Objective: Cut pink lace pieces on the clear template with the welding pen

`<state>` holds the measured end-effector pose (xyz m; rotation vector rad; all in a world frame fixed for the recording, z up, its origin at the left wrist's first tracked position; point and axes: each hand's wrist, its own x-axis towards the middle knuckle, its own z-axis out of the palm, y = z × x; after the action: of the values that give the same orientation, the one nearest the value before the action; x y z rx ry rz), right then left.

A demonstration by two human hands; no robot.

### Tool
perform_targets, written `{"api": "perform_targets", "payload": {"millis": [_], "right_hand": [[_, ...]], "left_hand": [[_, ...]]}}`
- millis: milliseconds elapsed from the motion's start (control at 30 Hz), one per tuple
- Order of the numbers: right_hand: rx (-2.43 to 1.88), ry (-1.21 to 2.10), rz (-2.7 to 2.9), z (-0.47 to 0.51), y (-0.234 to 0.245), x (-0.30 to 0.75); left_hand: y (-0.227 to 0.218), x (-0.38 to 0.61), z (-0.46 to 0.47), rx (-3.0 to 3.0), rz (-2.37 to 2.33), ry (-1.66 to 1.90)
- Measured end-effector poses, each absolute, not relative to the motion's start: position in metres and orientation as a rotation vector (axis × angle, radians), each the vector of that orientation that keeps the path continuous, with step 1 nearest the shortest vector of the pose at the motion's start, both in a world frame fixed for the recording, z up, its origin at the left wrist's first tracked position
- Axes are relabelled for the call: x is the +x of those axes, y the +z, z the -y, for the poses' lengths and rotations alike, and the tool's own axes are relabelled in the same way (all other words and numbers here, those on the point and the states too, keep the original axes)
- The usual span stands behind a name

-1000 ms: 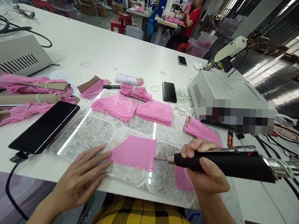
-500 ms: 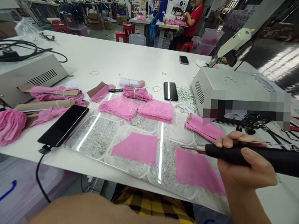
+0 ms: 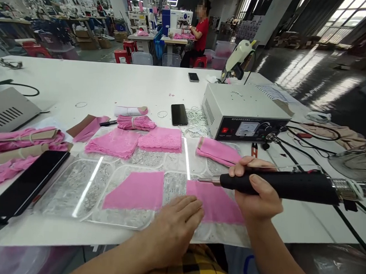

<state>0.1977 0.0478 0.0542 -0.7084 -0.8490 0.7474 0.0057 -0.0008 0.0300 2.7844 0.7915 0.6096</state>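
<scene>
My right hand (image 3: 256, 188) is wrapped round a black corded hand tool with a thin metal tip (image 3: 278, 185), held level and pointing left. Its tip reaches the upper edge of a pink fabric piece (image 3: 216, 203) lying flat on a clear-topped, speckled mat (image 3: 68, 188). My left hand (image 3: 179, 217) rests palm down at the left edge of that piece, fingers lying flat and close together. Just left of it is a second pink piece (image 3: 135, 191) with a slanted side. Behind these sit two stacks of pink lace-edged fabric, one on the left (image 3: 113, 142) and one on the right (image 3: 161, 139).
A grey control box (image 3: 247, 107) with a dial stands at the right, cables running from it. Folded pink fabric (image 3: 218, 150) lies before it. A phone (image 3: 179, 114) and tangled elastic loops (image 3: 198, 119) lie behind. A large black phone (image 3: 32, 179) and pink bundles occupy the left.
My left hand has come in from below and now lies at the right-hand pink piece. My view has turned right and up; the hand tool stays at that piece's upper edge.
</scene>
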Motion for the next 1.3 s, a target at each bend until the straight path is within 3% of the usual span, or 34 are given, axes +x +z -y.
{"api": "perform_targets", "payload": {"millis": [300,1300], "right_hand": [[-0.828,0.561,0.812,-0.038,0.053,0.244],[-0.787,0.573,0.765,-0.032,0.037,0.253]], "left_hand": [[-0.006,0.04,-0.009,2.985,-0.776,0.696],[-0.009,0.048,-0.016,2.952,-0.78,0.655]]}}
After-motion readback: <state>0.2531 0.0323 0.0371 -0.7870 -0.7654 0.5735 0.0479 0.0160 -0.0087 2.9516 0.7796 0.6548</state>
